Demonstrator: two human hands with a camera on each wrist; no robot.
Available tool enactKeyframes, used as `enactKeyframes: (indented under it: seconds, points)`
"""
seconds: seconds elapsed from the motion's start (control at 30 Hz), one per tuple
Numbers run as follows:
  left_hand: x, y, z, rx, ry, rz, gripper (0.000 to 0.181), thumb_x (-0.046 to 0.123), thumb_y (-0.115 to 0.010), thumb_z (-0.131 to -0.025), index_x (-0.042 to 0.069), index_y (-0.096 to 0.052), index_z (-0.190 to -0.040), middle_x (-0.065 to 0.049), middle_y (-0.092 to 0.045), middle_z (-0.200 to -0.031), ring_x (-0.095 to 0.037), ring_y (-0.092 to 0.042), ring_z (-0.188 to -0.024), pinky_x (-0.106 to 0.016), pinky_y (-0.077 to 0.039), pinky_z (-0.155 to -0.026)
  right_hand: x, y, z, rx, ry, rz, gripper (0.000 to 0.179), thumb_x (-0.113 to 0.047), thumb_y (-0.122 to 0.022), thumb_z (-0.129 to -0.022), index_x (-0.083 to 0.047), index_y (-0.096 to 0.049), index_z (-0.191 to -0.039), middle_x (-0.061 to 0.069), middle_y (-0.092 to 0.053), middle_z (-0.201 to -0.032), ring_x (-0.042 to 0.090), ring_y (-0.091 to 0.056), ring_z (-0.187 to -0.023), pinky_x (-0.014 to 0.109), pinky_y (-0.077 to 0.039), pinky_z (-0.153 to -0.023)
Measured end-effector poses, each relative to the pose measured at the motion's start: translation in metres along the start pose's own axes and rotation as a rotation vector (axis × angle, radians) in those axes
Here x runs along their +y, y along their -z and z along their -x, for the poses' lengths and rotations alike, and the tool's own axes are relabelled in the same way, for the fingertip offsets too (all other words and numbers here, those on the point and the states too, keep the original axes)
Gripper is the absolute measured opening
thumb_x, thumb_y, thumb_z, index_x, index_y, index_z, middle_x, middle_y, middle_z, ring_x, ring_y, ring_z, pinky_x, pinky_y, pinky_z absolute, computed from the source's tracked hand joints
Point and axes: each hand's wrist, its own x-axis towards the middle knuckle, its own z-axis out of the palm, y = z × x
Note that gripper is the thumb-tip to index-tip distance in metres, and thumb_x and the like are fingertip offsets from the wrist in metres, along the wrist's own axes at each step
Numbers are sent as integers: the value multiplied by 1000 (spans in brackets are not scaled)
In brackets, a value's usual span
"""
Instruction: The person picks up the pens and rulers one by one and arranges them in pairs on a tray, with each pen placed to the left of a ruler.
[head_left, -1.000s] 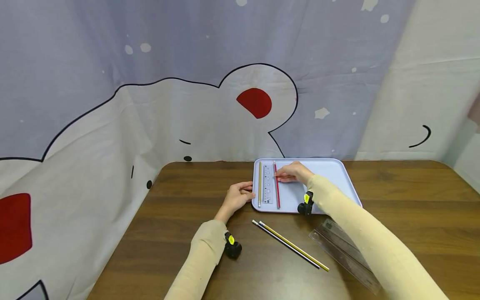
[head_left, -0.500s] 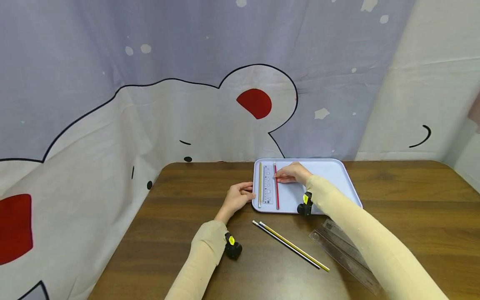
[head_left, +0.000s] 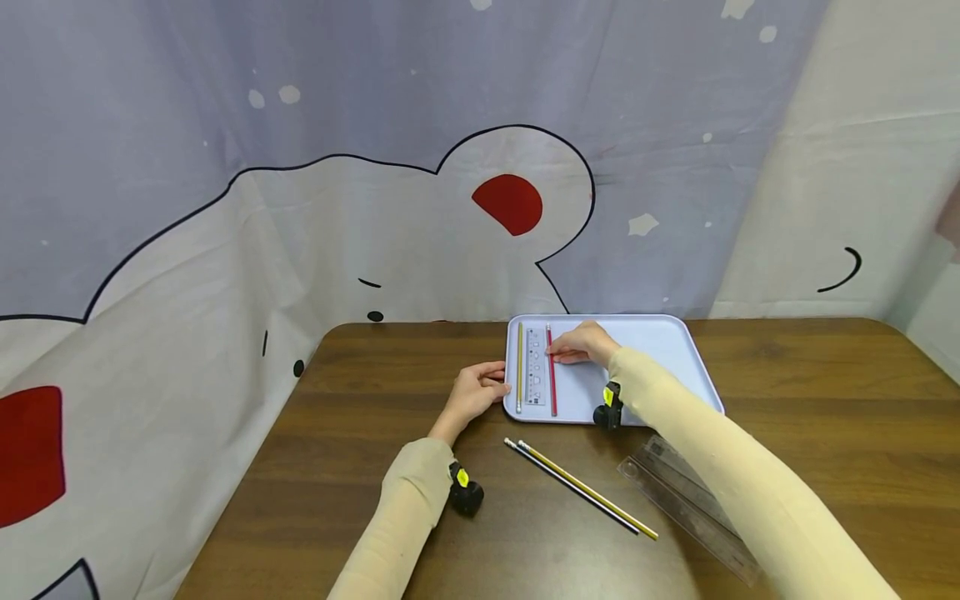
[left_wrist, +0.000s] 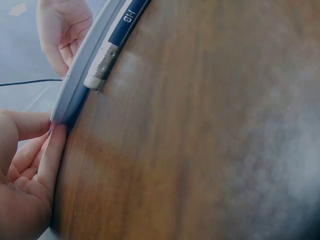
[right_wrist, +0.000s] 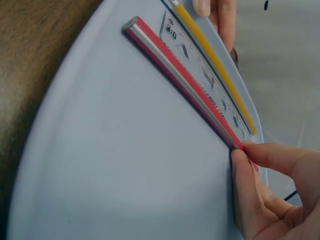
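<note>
My right hand pinches a red pencil between thumb and fingers, over the white tray. The pencil lies lengthwise beside a clear stencil ruler, with a narrow gap between them. Left of the ruler, a yellow pencil lies along the tray's left side. My left hand grips the tray's left rim, its thumb and fingers on either side of the edge in the left wrist view.
In front of the tray, a black-and-white pencil and a yellow-striped pencil lie slantwise on the wooden table. Clear rulers lie partly under the right forearm. A printed curtain hangs behind the table.
My right hand has shifted the red pencil very slightly left, closer to the ruler. My left hand has stayed at the tray's rim.
</note>
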Motion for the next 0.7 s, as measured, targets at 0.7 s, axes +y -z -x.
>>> enactKeyframes:
  seconds: [0.7]
  points:
    - [-1,1,0,-3,3,-10,45,-3,-67,-84,-8,-57,-127,-25,-64,-117,-19,-65,-91,-27,-60,-75,1,-2,-4,41,-10,5,13,5,-71,-80,-1,-61,-74,1,-66,-57,7,-64,-52,20,-59,-63]
